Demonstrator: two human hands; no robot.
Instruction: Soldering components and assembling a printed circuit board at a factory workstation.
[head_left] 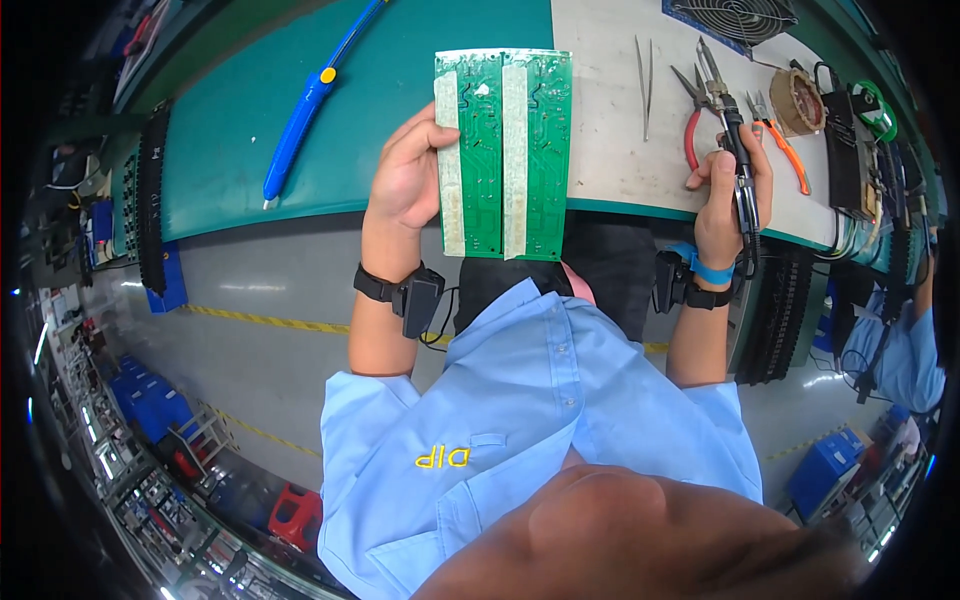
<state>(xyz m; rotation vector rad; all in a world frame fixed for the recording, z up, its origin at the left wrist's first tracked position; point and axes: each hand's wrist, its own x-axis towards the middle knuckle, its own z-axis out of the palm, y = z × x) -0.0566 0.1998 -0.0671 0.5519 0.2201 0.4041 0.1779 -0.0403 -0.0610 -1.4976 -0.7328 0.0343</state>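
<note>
My left hand [408, 170] grips the left edge of a green circuit board [542, 190], thumb on its face. The board is held up at the bench's front edge, with two pale strips of tape [515, 165] running down it. To the right, my right hand [728, 200] is closed around the dark handle of a soldering iron [738, 140], whose metal tip points up and away from me. Red-handled pliers [692, 138] lie just left of the iron. On its right are orange-handled cutters [788, 158]. Metal tweezers [646, 92] rest between the board and the pliers.
A blue desoldering pump [300, 130] lies on the green mat [210, 130] at left. At far right are a fan [735, 18], a round brown container [797, 102], a black box [848, 150] and a green solder reel [876, 110]. Another person's blue sleeve [905, 350] shows at right.
</note>
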